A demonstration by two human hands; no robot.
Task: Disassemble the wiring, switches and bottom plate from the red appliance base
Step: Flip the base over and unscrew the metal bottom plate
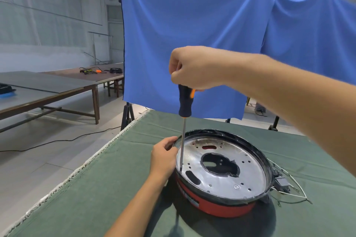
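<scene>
R hand (194,69) fingers curl tight round the screwdriver (185,102) handle, tip down on the plate (227,169) near its L edge, L hand (165,157) fingers grip the rim of the red base (217,206), which sits on the green desk (96,188), wires (289,184) trailing to its right.

the right hand (194,69) hides the screwdriver (185,102) handle's top, the left hand (164,157) covers part of the base (221,206) rim, and both forearms run off the frame's lower and right edges.
</scene>
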